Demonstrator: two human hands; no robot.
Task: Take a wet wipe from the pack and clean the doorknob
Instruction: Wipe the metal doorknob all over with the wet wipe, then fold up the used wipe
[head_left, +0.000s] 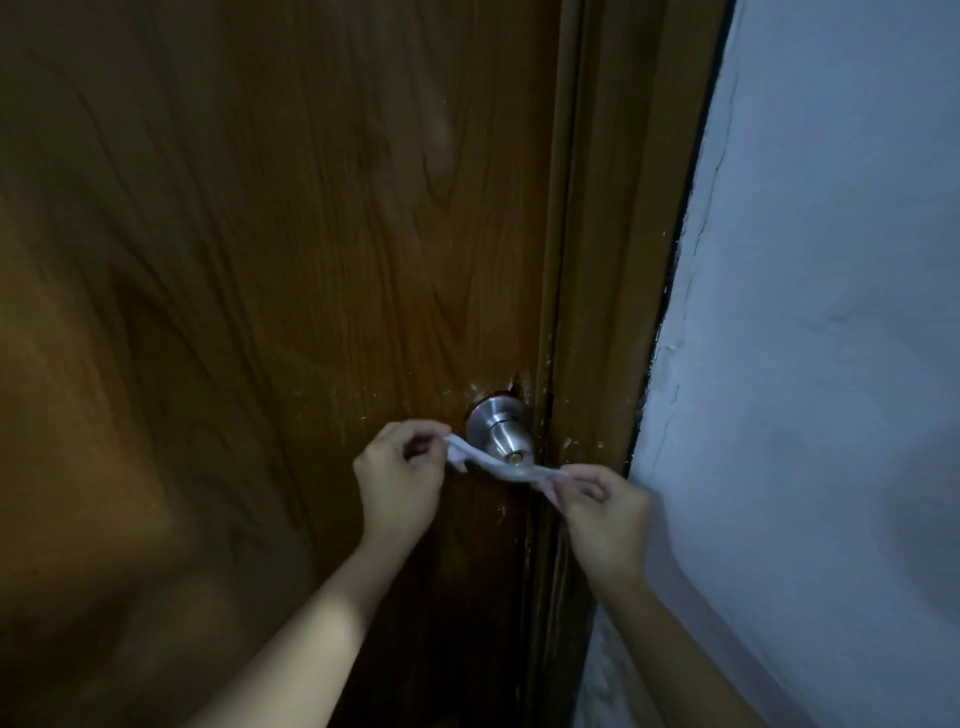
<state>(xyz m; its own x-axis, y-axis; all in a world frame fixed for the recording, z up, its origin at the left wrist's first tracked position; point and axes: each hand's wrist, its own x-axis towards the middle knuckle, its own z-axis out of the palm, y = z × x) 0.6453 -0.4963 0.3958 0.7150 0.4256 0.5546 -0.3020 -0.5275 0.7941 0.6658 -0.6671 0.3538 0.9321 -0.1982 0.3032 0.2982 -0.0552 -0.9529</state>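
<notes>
A round steel doorknob (501, 431) sticks out of a brown wooden door near its right edge. A white wet wipe (493, 464) is stretched into a band under the knob's front, touching its lower side. My left hand (400, 475) pinches the wipe's left end, just left of the knob. My right hand (602, 506) pinches the right end, below and right of the knob. The pack of wipes is not in view.
The wooden door (260, 260) fills the left and middle of the view. Its frame (613, 260) runs down right of the knob. A pale painted wall (831, 312) lies further right. The light is dim.
</notes>
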